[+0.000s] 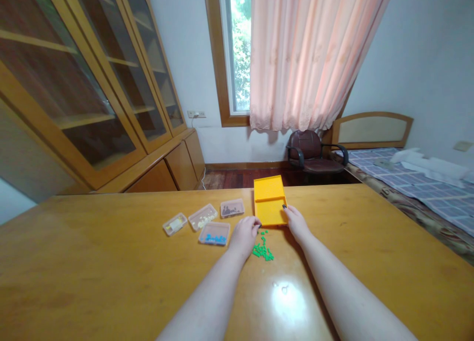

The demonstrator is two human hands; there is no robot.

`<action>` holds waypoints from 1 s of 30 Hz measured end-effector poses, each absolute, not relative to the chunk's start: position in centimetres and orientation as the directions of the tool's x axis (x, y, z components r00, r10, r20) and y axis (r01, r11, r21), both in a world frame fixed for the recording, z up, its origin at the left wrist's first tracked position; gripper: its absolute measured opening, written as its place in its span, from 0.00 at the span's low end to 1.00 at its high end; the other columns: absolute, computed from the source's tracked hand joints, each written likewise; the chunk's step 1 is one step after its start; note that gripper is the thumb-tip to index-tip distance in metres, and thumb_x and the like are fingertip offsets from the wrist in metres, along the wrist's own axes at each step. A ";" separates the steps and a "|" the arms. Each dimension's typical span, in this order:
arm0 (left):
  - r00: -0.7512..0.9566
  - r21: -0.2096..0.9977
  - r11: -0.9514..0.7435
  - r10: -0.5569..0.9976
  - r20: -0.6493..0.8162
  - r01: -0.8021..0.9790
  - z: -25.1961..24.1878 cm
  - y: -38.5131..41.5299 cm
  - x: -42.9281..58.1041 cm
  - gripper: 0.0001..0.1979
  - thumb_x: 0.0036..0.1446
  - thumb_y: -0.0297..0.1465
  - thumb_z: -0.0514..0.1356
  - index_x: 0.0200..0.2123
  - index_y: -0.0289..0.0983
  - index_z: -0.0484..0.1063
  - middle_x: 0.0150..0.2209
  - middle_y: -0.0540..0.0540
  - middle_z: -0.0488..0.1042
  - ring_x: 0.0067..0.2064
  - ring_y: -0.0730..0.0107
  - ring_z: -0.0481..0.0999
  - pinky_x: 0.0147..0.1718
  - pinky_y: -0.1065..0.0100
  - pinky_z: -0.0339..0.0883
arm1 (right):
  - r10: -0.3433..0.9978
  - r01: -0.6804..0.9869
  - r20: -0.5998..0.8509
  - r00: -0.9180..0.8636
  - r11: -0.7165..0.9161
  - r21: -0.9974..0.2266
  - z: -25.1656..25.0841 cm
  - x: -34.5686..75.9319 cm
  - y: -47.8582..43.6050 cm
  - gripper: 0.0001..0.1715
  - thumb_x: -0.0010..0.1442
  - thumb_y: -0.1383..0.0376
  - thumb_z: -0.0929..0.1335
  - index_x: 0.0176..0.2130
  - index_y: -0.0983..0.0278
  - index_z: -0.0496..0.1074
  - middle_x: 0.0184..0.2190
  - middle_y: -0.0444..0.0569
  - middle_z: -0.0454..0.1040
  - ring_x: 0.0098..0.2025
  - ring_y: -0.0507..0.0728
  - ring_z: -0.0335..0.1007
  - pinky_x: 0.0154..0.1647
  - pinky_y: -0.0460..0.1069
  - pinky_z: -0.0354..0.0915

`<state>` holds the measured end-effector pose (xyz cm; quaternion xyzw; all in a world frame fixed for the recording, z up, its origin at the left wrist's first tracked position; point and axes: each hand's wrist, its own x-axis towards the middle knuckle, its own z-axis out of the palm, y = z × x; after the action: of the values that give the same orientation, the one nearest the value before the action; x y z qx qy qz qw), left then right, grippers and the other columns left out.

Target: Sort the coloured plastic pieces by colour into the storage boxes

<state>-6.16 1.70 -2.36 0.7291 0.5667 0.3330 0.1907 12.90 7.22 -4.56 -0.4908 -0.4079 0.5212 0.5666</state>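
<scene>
A yellow hinged box [272, 211] lies open on the wooden table, its lid [268, 188] folded back toward the far edge. My right hand [296, 223] grips the box's right side, with the thumb over the rim. At the near left corner, my left hand [245, 232] is closed, fingertips pinched against the box. Small green pieces [263, 252] are scattered in a pile just below the box, close to my left hand. The undersides of both hands' grips are hidden.
Left of my hands stand clear plastic cases: one with blue pieces [215, 234], one with dark pieces [232, 208], one with pale pieces [203, 217] and one with yellow-and-white contents [175, 224]. Beyond the table [111, 272] are an office chair [313, 153] and a bed [400, 168].
</scene>
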 end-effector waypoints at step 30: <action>0.100 0.323 -0.083 0.994 -0.036 0.943 -0.4 0.7 -7.6 0.09 0.55 0.36 0.57 0.35 0.38 0.71 0.37 0.44 0.73 0.40 0.64 0.72 0.37 0.68 0.62 | 0.969 -0.300 -0.179 0.170 -0.122 -0.946 -3.4 13.0 7.0 0.10 0.50 0.60 0.65 0.33 0.62 0.69 0.35 0.49 0.77 0.30 0.58 0.73 0.21 0.49 0.69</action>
<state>-7.63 0.72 -0.44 0.7295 0.6639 0.0966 0.1332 13.02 6.97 -3.37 -0.5055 -0.3306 0.5528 0.5740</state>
